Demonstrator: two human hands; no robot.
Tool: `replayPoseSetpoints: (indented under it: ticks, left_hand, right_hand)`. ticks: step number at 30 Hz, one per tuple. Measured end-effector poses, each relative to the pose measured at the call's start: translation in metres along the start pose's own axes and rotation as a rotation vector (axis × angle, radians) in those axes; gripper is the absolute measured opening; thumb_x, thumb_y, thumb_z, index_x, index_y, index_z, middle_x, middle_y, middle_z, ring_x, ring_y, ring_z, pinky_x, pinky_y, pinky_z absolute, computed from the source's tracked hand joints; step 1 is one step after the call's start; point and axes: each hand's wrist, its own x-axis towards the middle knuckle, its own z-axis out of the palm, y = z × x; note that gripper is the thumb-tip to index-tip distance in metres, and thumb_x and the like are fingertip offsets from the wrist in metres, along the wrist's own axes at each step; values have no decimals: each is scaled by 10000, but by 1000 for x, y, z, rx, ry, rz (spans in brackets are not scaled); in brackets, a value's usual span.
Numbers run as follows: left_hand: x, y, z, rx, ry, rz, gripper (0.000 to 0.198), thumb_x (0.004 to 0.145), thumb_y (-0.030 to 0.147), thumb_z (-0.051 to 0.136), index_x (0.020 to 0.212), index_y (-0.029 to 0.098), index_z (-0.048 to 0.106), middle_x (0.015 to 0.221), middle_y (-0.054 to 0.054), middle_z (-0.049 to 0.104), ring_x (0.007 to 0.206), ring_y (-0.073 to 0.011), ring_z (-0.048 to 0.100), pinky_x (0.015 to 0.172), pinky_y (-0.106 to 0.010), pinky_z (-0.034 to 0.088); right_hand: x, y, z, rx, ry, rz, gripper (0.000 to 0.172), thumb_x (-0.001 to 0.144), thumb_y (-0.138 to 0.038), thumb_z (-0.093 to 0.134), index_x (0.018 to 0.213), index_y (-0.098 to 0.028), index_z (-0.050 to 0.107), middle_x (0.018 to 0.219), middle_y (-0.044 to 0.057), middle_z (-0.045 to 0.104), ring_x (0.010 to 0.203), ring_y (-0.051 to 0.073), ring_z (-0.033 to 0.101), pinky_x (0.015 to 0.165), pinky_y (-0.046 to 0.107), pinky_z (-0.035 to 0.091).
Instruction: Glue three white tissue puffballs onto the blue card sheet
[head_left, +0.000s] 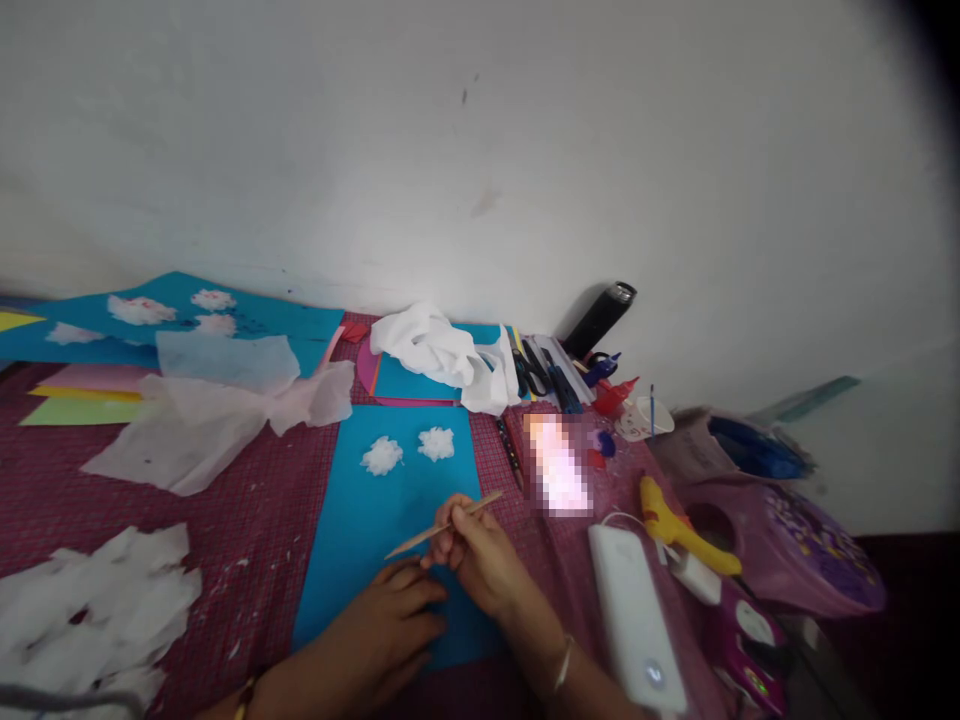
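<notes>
My right hand pinches a thin wooden stick with a pointed end, held slanting above a blue paper sheet. Close beside it, my left hand rests over the same sheet, fingers slightly apart and curved. Its fingertips come near those of the right hand; whether they touch cannot be made out. Two fluffy white paper tufts sit on the upper part of the sheet.
Torn white tissue lies at left, with tissue sheets behind. Crumpled white tissue, scissors, a black bottle and a paper cup stand near the wall. At right lie a white power strip and a yellow glue gun.
</notes>
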Motion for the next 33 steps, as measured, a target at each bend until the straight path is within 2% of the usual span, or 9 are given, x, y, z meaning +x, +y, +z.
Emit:
replayPoseSetpoints:
  ticks: [4, 7, 16, 20, 23, 25, 28, 30, 33]
  left_hand:
    - [0, 2, -6, -32, -33, -25, 472, 775, 77, 563, 1219, 238, 555, 1179, -27, 629, 1146, -215, 528, 1096, -428, 347]
    - [1, 4, -10, -24, -59, -29, 524, 768, 88, 570, 1274, 219, 523, 1221, -52, 624, 1174, -232, 523, 1108, -449, 342]
    - [-2, 3, -6, -56, -11, -36, 191, 820, 140, 604, 995, 217, 614, 1159, -12, 635, 1150, -214, 520, 1121, -423, 315]
    - [-4, 4, -4, -67, -5, -45, 168, 829, 129, 606, 976, 209, 602, 1172, -13, 629, 1120, -193, 530, 1110, -388, 320]
    - [-5, 5, -7, -112, -17, -39, 159, 836, 132, 599, 979, 202, 603, 1186, -33, 629, 1130, -202, 526, 1135, -421, 273]
    - [-5, 6, -10, -275, 19, -73, 112, 849, 136, 571, 940, 186, 613, 1106, -51, 654, 1076, -204, 552, 1097, -432, 314]
    - [-3, 4, -18, -899, 216, -308, 66, 853, 210, 575, 817, 159, 597, 794, -29, 647, 763, -148, 589, 802, -312, 479]
    - [-1, 1, -23, -1403, 381, -465, 162, 822, 288, 633, 762, 150, 572, 626, 17, 555, 565, -94, 499, 608, -238, 436]
    - [1, -4, -25, -1847, 468, -515, 235, 756, 331, 730, 739, 142, 592, 544, 50, 467, 486, -60, 414, 550, -218, 382]
  right_hand:
    - [4, 4, -4, -64, 68, 42, 269, 821, -410, 683, 752, -157, 621, 522, -32, 559, 474, 87, 505, 553, 228, 492]
    - [4, 4, -4, -83, 73, 48, 248, 807, -390, 687, 742, -161, 617, 509, -36, 556, 467, 87, 506, 544, 219, 486]
    - [2, 2, -3, -166, 42, 65, 209, 792, -368, 689, 758, -176, 614, 517, -37, 563, 479, 96, 525, 538, 215, 471]
    - [2, -7, -8, -172, 85, -28, 155, 789, -321, 689, 835, -186, 630, 620, -20, 629, 504, 98, 563, 502, 203, 451]
    - [4, -19, -17, -163, 140, -126, 166, 788, -319, 689, 878, -190, 635, 695, -6, 661, 500, 93, 548, 471, 203, 437]
    - [5, -26, -21, -175, 161, -167, 153, 804, -318, 674, 880, -190, 636, 699, -7, 653, 504, 91, 531, 474, 206, 431]
    - [4, -30, -21, -281, 196, -234, 122, 829, -319, 650, 875, -209, 624, 678, -22, 633, 507, 94, 519, 490, 216, 421]
    - [0, -27, -15, -461, 220, -310, 90, 852, -303, 632, 880, -219, 623, 699, -19, 648, 528, 99, 539, 519, 224, 426]
    - [-10, -16, -4, -765, 174, -376, 110, 913, -290, 554, 887, -227, 640, 727, -4, 660, 546, 106, 558, 527, 235, 422]
